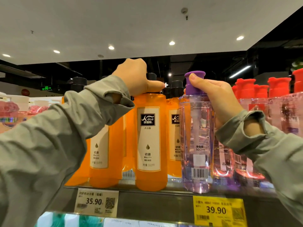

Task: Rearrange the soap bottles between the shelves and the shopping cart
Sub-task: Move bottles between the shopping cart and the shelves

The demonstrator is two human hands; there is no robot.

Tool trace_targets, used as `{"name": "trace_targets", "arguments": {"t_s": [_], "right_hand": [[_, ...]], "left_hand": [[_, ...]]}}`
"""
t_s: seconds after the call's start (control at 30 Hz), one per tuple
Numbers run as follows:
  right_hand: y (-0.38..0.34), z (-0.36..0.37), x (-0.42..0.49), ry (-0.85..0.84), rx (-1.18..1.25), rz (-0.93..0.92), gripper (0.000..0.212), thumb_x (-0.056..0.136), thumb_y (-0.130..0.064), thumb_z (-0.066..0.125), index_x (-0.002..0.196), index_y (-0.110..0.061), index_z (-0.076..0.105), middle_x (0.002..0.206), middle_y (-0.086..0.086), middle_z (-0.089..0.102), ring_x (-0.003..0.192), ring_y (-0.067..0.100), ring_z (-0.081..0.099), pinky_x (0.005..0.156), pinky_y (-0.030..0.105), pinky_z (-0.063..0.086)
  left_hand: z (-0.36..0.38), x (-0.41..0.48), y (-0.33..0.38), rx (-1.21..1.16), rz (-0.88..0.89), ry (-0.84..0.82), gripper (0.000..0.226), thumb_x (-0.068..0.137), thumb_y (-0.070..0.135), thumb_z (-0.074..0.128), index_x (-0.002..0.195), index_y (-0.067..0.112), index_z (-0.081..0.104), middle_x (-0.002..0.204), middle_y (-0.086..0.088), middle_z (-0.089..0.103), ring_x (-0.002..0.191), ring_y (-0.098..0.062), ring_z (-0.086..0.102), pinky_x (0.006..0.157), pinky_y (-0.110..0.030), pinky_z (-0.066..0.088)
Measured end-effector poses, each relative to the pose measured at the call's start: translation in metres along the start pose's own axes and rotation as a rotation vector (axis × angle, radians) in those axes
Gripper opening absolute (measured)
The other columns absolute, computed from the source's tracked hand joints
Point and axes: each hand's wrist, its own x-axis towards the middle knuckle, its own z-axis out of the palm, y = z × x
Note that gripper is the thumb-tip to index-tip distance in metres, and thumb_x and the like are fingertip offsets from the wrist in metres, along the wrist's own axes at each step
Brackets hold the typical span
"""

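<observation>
1. The step in hand looks like taking or setting two soap bottles at once on the shelf (147, 199), one per hand. The shopping cart is not in view.
2. The orange bottle (148, 141) stands upright at the centre of the frame, in the front row of its kind, its base on the shelf's front edge. The purple bottle (196, 136) is just right of it, upright, its base at the lip above the yellow price tag (218, 210). I cannot tell whether it bears on the shelf.
3. To do it well, I would move each bottle straight up or down, since orange neighbours crowd close on either side and the red-capped bottles (246, 88) stand just behind on the right.
4. Both grips are high on tall, full bottles, so they may swing. Keep them vertical and move slowly.
5. The left hand (136, 77) comes in from the lower left, knuckles up, its fingers curled over the orange bottle's neck beside the black cap (151, 77), thumb pointing right.
6. The right hand (216, 99) reaches from the lower right and is clamped round the purple bottle's neck, thumb pressed against the purple cap (194, 79).
</observation>
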Motion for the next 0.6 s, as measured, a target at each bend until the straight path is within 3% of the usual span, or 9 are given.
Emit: {"name": "trace_targets", "arguments": {"t_s": [0.2, 0.4, 0.6], "right_hand": [[0.001, 0.001, -0.001, 0.012, 0.002, -0.012, 0.025, 0.09, -0.033, 0.057, 0.077, -0.012, 0.063, 0.064, -0.003, 0.061, 0.058, 0.007, 0.059, 0.06, 0.019, 0.052], [0.003, 0.005, -0.001, 0.004, 0.043, 0.018, 0.023, 0.089, -0.034, 0.057, 0.08, -0.013, 0.064, 0.077, 0.003, 0.064, 0.076, 0.018, 0.061, 0.078, 0.032, 0.052], [0.002, 0.009, -0.002, -0.003, 0.002, -0.003, 0.023, 0.091, -0.033, 0.055, 0.082, -0.013, 0.064, 0.08, 0.004, 0.065, 0.077, 0.018, 0.061, 0.081, 0.033, 0.052]], "left_hand": [[-0.004, 0.001, -0.015, 0.017, -0.008, -0.01, 0.047, 0.081, 0.052, 0.064, 0.073, 0.007, 0.054, 0.058, -0.004, 0.045, 0.054, -0.016, 0.042, 0.052, -0.026, 0.036], [-0.006, -0.001, -0.019, 0.077, -0.029, -0.024, 0.048, 0.083, 0.05, 0.061, 0.063, 0.01, 0.044, 0.056, -0.004, 0.041, 0.052, -0.017, 0.039, 0.05, -0.026, 0.032], [0.001, -0.005, -0.011, 0.019, -0.066, -0.078, 0.04, 0.092, 0.042, 0.053, 0.066, 0.017, 0.035, 0.064, -0.002, 0.038, 0.055, -0.015, 0.036, 0.049, -0.024, 0.028]]}}
